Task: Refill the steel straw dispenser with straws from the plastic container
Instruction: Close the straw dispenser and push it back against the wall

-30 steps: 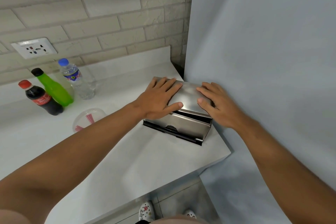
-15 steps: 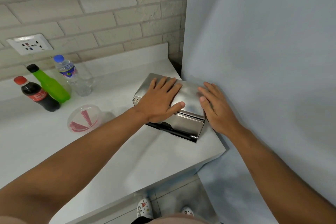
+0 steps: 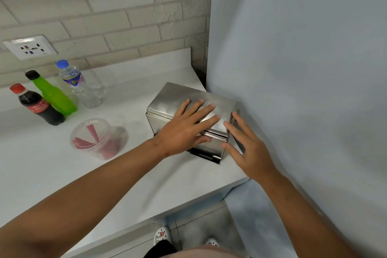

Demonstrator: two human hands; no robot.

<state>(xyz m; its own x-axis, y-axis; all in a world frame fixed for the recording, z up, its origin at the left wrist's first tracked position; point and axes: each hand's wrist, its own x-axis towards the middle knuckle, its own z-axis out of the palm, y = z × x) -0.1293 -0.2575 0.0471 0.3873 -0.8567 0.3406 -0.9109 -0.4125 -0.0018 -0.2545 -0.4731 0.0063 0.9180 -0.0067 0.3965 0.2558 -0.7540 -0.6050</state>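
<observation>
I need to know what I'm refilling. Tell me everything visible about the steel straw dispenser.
The steel straw dispenser is a brushed, shiny metal box with a flat lid, shut, and a dark tray along its lower front. It stands upright on the white counter, close by the blue-grey wall. The left hand lies flat on the lid; the right hand is at its right front corner.
</observation>
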